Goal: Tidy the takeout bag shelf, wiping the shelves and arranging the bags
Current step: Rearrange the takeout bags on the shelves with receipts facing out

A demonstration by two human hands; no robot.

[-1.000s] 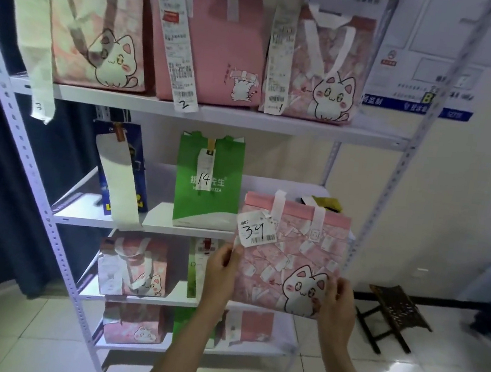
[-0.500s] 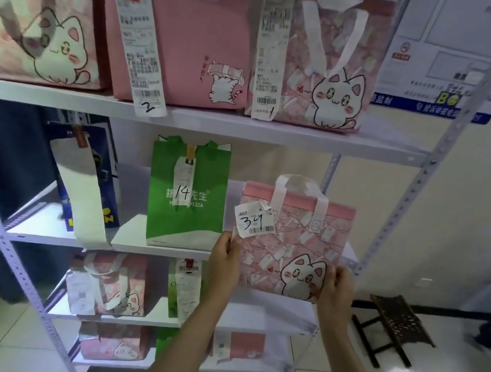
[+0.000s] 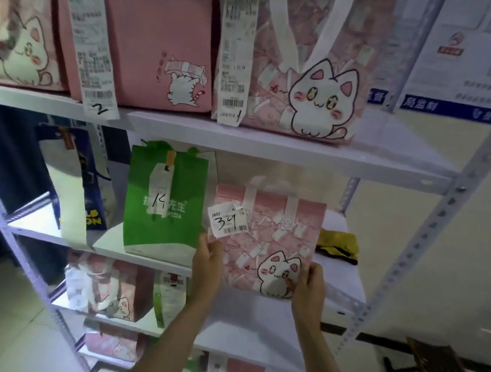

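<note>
At centre right of the frame, the pink cat-print bag (image 3: 265, 238) tagged 34 sat at the second shelf (image 3: 345, 295); left hand (image 3: 209, 257) and right hand (image 3: 310, 283) pinched its lower corners; it looked light and soft-sided, best held low at both edges.

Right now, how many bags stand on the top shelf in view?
3, all pink. One cat bag at the left edge, cut off by the frame; a plain pink bag in the middle; a cat bag on the right. More may be out of view.
</note>
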